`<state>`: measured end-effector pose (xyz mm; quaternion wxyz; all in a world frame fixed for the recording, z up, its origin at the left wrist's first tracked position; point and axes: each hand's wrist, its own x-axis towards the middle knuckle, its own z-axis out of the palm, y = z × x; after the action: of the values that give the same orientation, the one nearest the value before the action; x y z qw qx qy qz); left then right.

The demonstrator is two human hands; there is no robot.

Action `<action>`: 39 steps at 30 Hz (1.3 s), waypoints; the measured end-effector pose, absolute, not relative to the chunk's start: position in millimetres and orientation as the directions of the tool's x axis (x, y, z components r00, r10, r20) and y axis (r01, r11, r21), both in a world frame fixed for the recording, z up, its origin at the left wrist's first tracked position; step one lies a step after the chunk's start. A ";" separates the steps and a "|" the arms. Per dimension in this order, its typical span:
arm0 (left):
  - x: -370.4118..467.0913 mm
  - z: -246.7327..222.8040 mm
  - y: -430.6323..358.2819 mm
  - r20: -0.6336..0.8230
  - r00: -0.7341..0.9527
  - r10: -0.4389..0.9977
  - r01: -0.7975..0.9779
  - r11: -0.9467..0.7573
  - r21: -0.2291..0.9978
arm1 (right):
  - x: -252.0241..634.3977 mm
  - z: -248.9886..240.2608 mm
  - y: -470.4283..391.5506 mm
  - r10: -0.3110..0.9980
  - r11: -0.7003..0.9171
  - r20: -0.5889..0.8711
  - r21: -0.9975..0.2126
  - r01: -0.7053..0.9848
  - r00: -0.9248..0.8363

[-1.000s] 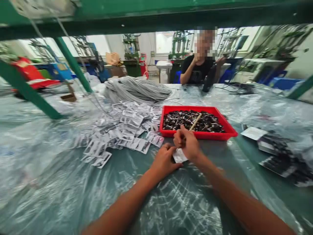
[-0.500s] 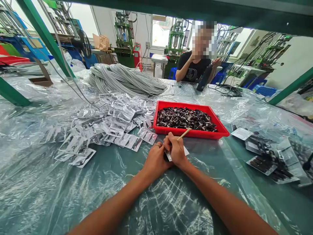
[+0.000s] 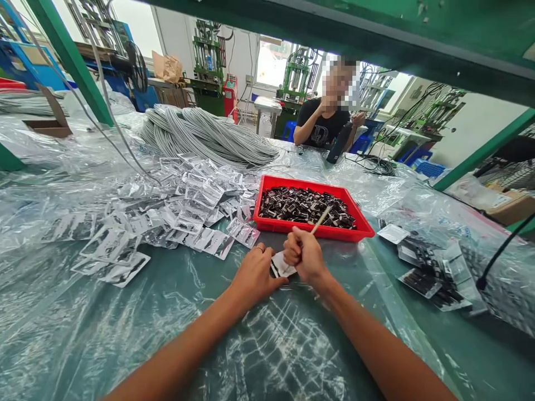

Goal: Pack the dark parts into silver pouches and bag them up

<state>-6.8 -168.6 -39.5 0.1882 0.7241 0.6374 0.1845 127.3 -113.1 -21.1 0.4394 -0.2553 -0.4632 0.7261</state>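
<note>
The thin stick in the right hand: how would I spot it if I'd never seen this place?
Find the bright red tray heaped with small dark pieces. At its near side is the person's right hand, closed in a fist, with the stick slanting up out of it. It is slim, straight and pale yellowish, unlike the dark pieces behind.

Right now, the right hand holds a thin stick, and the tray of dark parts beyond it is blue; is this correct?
Not quite: the tray is red, not blue, as the head view shows. The right hand does hold a thin stick.
</note>
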 end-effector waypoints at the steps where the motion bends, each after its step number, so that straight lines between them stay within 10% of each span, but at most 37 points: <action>1: -7.0 -37.7 -170.8 0.016 0.130 0.991 0.870 -0.122 0.477 | 129.4 -19.8 -109.9 0.902 -0.145 0.072 -0.878 -0.456 -0.426; 13: -5.3 -39.1 -170.4 0.065 0.125 0.990 0.887 -0.141 0.440 | 99.4 -38.9 -101.8 0.964 0.087 0.195 -0.874 -0.477 -0.181; 26: -2.9 -33.8 -178.1 0.064 0.131 0.989 0.917 -0.146 0.371 | 130.7 -18.8 -118.3 0.769 -0.277 -0.080 -0.936 -0.218 -0.634; 39: 3.1 -43.4 -167.0 0.098 0.270 0.958 0.829 -0.283 0.483 | 130.3 -29.5 -92.1 0.978 0.088 0.165 -0.881 -0.464 -0.129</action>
<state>3.1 -167.0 -43.4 0.1707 0.7783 0.5740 0.1889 130.3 -92.1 -29.5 0.5919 -0.2917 -0.4399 0.6092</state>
